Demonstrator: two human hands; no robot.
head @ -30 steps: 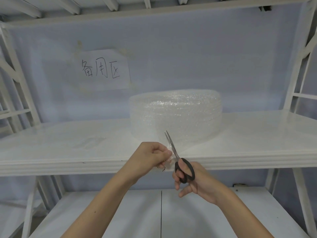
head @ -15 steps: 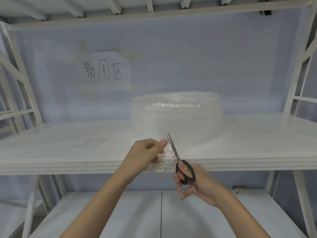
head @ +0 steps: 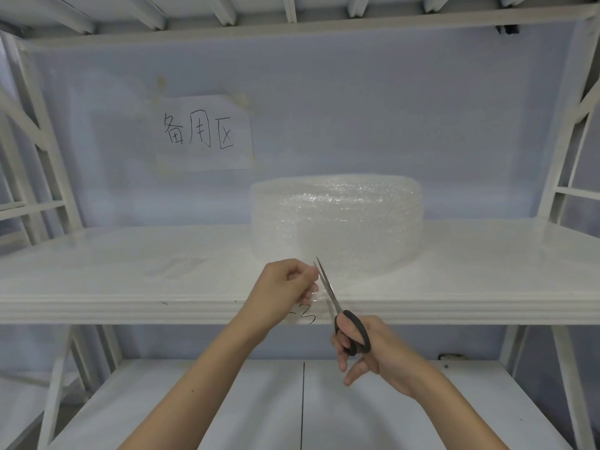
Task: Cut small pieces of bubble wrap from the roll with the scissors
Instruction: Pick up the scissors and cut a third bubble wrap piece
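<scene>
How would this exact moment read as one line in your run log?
step: cutting | left hand: pinching bubble wrap strip | right hand: gripping scissors, blades at strip | roll: on shelf

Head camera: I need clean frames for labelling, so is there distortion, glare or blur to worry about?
Head view: wide-angle bending bows the shelf uprights at the edges; light is soft and even, with faint sheen on the shelf; the clear bubble wrap roll has low contrast; the scissors and both hands look sharp.
</scene>
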